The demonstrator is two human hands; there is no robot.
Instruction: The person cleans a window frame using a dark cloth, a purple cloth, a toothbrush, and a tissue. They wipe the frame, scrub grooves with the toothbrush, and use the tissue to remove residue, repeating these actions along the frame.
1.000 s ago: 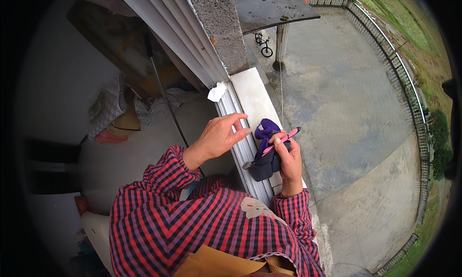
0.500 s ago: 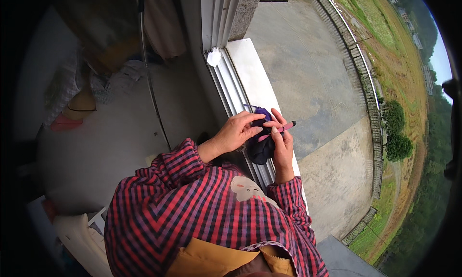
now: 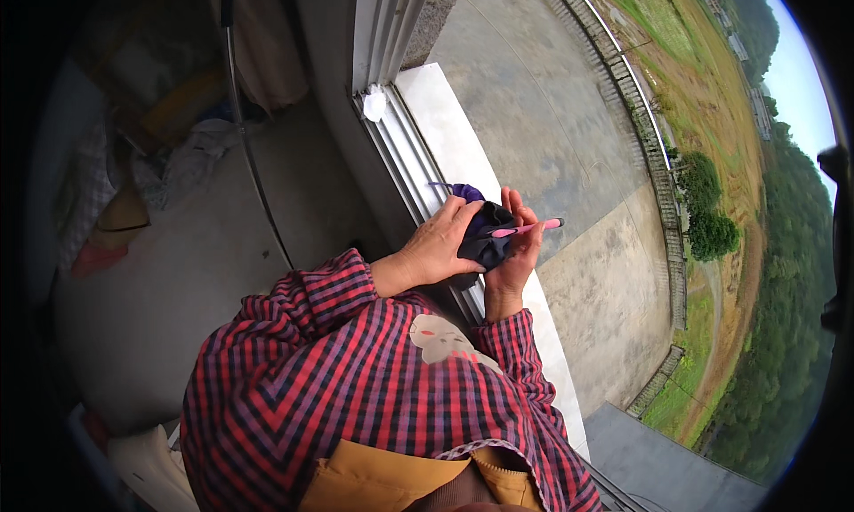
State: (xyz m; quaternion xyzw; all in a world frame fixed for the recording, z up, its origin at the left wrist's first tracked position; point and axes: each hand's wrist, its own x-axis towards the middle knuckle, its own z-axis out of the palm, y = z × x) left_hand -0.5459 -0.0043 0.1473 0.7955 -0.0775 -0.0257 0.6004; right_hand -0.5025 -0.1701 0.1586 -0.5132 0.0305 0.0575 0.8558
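Note:
A bundle of soft black cloth (image 3: 481, 233) with a purple part (image 3: 466, 192) is between my hands, over the window sill. My left hand (image 3: 431, 247) grips it from the left, thumb at the lower edge and fingers over the top. My right hand (image 3: 514, 265) holds the bundle's right side, with its fingers curled up behind. Across those fingers lies a slim pink pen-like tool (image 3: 527, 230) with a dark end that points right. The tool's exact kind cannot be made out.
Under my hands run the metal window track (image 3: 402, 147) and the white sill (image 3: 445, 125). A crumpled white wad (image 3: 374, 104) sits in the track. Outside lie a concrete yard (image 3: 534, 94) and a fence. Indoors at left are a thin dark pole (image 3: 246, 147) and piled cloth.
My left hand has moved from fingertips on the purple part to a fuller grip on the black cloth. The bundle has turned up between my hands, and the pink tool lies more level.

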